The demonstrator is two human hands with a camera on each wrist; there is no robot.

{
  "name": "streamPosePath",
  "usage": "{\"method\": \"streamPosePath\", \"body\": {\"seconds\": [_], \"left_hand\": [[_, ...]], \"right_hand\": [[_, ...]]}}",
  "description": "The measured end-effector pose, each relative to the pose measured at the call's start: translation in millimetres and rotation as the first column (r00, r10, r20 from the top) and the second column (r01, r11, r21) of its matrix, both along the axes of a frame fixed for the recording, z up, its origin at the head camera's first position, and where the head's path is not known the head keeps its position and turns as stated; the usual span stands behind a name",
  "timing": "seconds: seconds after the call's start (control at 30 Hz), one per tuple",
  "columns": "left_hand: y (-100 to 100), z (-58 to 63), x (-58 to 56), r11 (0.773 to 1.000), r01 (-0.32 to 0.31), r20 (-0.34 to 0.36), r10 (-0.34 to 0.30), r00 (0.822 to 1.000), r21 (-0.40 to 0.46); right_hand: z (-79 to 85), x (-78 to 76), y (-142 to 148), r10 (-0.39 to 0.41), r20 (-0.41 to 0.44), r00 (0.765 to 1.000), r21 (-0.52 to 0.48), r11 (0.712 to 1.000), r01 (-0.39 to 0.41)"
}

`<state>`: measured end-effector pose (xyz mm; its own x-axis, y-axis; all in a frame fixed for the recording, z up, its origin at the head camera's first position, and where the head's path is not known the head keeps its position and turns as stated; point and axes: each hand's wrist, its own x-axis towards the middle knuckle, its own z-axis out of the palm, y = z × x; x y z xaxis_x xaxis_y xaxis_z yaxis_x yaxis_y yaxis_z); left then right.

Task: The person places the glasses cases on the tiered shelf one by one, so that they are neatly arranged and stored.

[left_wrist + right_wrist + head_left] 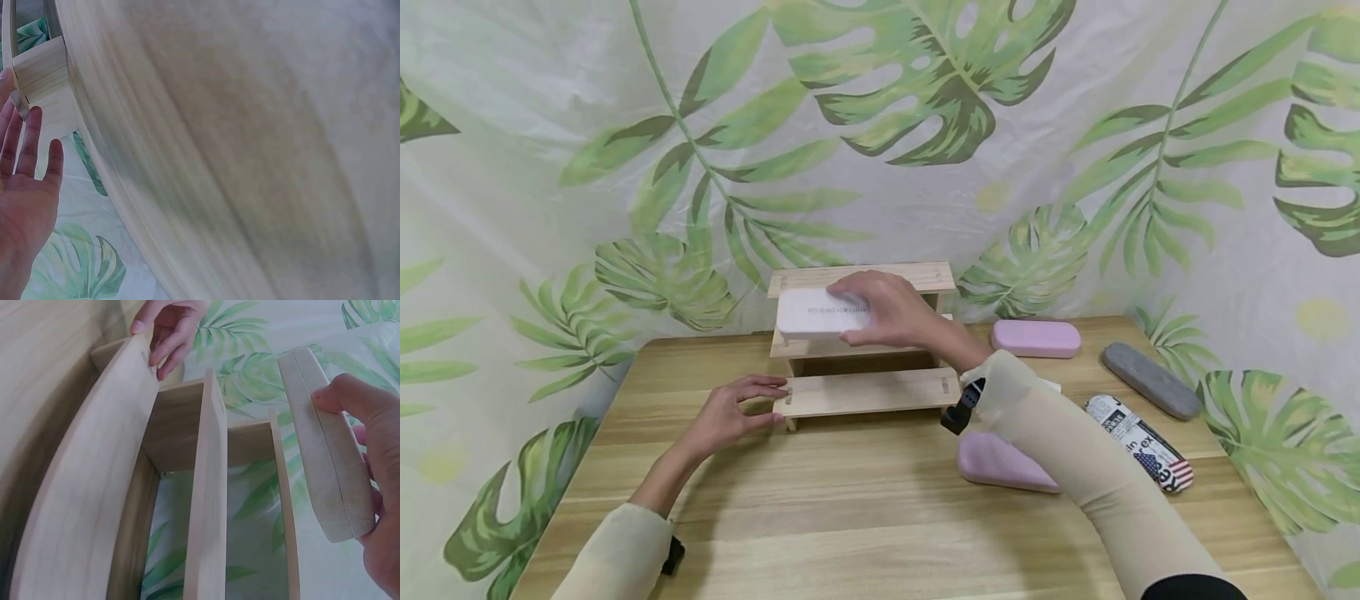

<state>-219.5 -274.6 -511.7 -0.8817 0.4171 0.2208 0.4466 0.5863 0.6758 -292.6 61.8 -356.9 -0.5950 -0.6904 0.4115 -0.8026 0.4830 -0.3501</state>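
Observation:
My right hand [891, 310] grips a white glasses case [808, 312] with grey lettering by its right end. The case is up over the back tiers of a three-step wooden shelf [868, 392]; its closed seam shows in the right wrist view, with the thumb [334, 397] lying across it. At the left end of the lowest step, my left hand [730, 417] pinches the board [87, 469] between thumb and fingers. In the left wrist view, that hand's fingers [29, 140] are at the shelf's side.
Right of the shelf lie a pink glasses case [1036, 338], a grey one [1150, 381] and one with printed letters and a flag [1138, 442]. Another pink case [1000, 462] and a small white thing are partly behind my right forearm. A leaf-patterned cloth [880, 183] hangs behind the wooden table [850, 517].

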Motion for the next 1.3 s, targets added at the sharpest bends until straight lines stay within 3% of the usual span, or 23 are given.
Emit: {"method": "streamPosePath", "body": {"seconds": [0.47,1.3], "left_hand": [[0.3,2.9,-0.2,1.0,-0.002,-0.016,0.002,1.0,-0.02],[-0.5,0.0,-0.2,1.0,-0.009,-0.015,0.009,1.0,-0.029]], "right_hand": [[6.6,-20.1,-14.4,-0.054,0.044,0.998,0.0,0.999,0.054],[3.7,-56.6,-36.6,-0.103,0.123,0.987,0.04,0.994,0.099]]}}
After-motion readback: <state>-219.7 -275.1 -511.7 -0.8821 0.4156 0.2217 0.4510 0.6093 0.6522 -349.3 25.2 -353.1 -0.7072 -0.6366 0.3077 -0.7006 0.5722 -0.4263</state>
